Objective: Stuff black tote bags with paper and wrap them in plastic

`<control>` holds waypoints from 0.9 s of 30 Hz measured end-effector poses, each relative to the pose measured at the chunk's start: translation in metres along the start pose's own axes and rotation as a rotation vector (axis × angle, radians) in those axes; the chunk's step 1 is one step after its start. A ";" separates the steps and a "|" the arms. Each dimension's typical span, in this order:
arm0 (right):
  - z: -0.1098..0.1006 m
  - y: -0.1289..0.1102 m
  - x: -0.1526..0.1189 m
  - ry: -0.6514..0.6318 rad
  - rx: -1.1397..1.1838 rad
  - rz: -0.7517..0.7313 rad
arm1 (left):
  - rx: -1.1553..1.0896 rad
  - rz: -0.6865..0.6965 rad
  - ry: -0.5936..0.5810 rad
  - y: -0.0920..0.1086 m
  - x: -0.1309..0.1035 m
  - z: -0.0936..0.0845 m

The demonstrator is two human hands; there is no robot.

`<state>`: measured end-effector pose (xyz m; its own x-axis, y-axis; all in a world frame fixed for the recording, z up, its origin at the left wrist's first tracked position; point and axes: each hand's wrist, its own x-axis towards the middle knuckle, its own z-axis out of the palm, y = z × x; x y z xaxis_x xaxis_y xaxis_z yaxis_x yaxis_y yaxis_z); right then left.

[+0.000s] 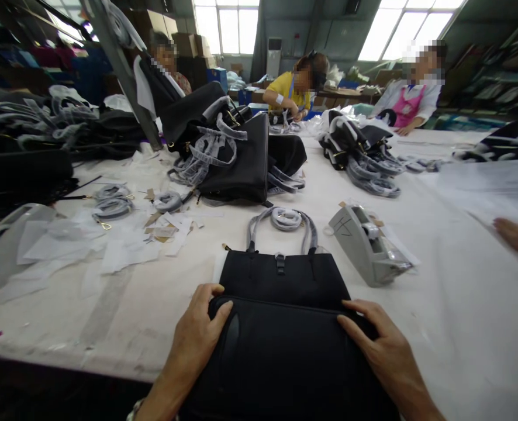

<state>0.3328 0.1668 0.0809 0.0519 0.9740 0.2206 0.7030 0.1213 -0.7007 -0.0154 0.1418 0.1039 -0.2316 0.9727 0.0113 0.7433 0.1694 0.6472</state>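
A black handbag (280,278) lies on the white table in front of me, its grey-wrapped handles (311,231) pointing away and a small buckle tab at its top edge. Nearer to me a broad black panel (280,356) is tilted up, probably the bag's base; I cannot tell for sure. My left hand (200,324) grips its left corner, thumb on the near face and fingers behind the edge. My right hand (379,336) holds the right corner the same way. A coiled wrapped strap (286,218) rests between the handles.
A grey tape dispenser (368,245) stands just right of the bag; another dispenser (13,245) is far left among paper scraps (127,251). Black bags (237,164) are piled ahead. Several people work across the table, and another person's hand (517,234) is at the right edge.
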 end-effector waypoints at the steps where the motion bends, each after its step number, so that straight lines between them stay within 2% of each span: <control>1: 0.000 -0.001 0.001 0.003 -0.006 -0.016 | 0.030 0.058 0.054 -0.002 0.000 0.002; 5: -0.001 -0.006 0.006 -0.034 -0.007 -0.027 | 0.259 0.253 0.162 0.000 0.001 0.002; 9: 0.006 -0.013 0.025 -0.060 -0.003 -0.038 | 0.462 0.423 0.156 0.020 0.009 -0.007; 11: 0.012 -0.016 0.038 -0.058 0.004 -0.061 | 0.492 0.523 0.104 0.031 0.012 -0.008; 15: 0.021 -0.015 0.054 -0.036 0.008 -0.081 | 0.536 0.743 -0.130 0.040 0.012 0.006; 17: 0.019 -0.018 0.054 -0.032 -0.031 -0.095 | 0.558 0.763 -0.216 0.037 0.011 0.017; 19: 0.013 -0.031 0.048 -0.018 -0.133 -0.150 | 0.576 0.744 -0.245 0.033 0.012 0.024; 23: 0.002 -0.078 0.025 0.033 -0.284 -0.381 | 0.597 0.744 -0.252 0.030 0.014 0.026; 25: 0.007 -0.096 0.012 -0.027 -0.298 -0.501 | 0.604 0.752 -0.235 0.031 0.014 0.024; 27: 0.021 -0.099 0.003 -0.133 -0.332 -0.569 | 0.608 0.759 -0.206 0.031 0.012 0.024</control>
<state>0.2487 0.1617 0.1371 -0.4643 0.7933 0.3939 0.7769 0.5783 -0.2491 0.0196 0.1625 0.1059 0.5097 0.8556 0.0905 0.8579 -0.5133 0.0214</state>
